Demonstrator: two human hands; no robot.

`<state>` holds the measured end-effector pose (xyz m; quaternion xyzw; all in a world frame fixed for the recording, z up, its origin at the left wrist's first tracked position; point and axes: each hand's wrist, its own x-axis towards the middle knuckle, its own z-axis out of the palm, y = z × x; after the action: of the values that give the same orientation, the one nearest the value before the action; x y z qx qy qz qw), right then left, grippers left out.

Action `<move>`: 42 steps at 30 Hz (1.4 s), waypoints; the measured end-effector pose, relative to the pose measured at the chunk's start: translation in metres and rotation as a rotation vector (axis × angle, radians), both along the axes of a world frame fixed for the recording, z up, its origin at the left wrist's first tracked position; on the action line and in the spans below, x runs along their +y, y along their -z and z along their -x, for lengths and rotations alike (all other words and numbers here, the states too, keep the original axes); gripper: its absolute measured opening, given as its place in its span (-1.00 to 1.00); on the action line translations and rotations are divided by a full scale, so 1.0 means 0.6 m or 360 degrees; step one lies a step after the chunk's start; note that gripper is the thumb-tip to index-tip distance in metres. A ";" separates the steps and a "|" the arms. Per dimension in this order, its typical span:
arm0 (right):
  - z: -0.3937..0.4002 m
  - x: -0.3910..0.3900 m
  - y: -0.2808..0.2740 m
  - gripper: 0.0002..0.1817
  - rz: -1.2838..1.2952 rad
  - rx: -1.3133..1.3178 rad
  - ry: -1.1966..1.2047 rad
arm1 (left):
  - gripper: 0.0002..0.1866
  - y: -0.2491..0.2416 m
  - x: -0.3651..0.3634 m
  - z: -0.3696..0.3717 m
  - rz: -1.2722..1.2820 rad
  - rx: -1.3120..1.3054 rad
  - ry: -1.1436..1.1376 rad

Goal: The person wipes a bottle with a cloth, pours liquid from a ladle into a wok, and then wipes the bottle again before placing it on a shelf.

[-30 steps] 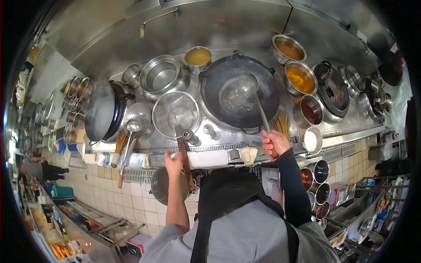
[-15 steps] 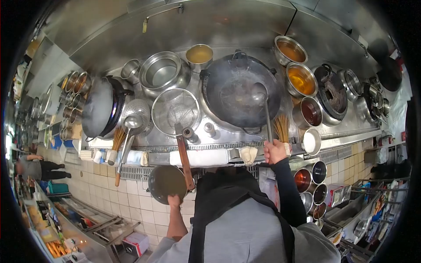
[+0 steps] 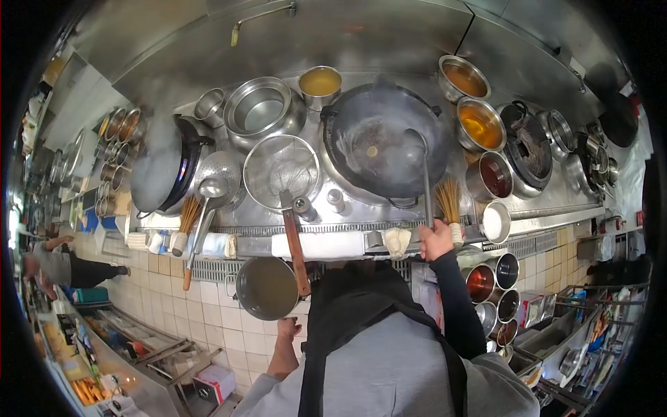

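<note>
My right hand (image 3: 435, 240) is closed around the long handle of a ladle (image 3: 426, 187). The ladle's bowl rests inside a large dark wok (image 3: 368, 174), which steams and has a small yellowish spot near its middle. Below the counter's front edge, at left, my left hand (image 3: 287, 327) is apart from a round pot (image 3: 267, 288) of murky brownish liquid; its fingers look loosely parted and empty. Above that pot, the wooden handle of a round wire strainer (image 3: 283, 137) hangs over the counter edge. A bamboo brush (image 3: 448, 201) stands beside the ladle handle.
A second steaming wok (image 3: 158, 170) and a perforated skimmer (image 3: 221, 174) are at left. Bowls of amber liquid (image 3: 479, 125), a pot of dark red sauce (image 3: 490, 175) and a white-filled container (image 3: 496, 221) stand at right. Another person (image 3: 62, 264) is far left.
My left hand has come off the pot's near rim and moved slightly down and right. The ladle's bowl shifted a little within the wok, where more steam shows. The other person has shifted.
</note>
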<state>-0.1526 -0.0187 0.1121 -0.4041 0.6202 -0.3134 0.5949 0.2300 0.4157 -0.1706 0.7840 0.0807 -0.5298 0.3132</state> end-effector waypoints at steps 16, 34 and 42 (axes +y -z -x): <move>0.021 -0.032 0.042 -0.86 0.0368 0.0613 -0.0175 | -0.71 -0.024 -0.023 -0.006 0.0047 0.0055 -0.0083; 0.006 -0.016 0.073 -0.27 0.1323 0.1673 -0.0487 | -0.68 -0.442 -0.538 0.030 0.1218 -0.1751 0.1216; -0.263 -0.022 0.269 -0.23 0.0658 0.0311 -0.0910 | -0.44 -0.306 -0.802 0.081 0.0449 -0.1754 0.2299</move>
<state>0.0051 -0.0319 -0.0493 -0.7008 0.4597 -0.2130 0.5021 0.1812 -0.0657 0.0127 0.7401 -0.6548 -0.1530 -0.0070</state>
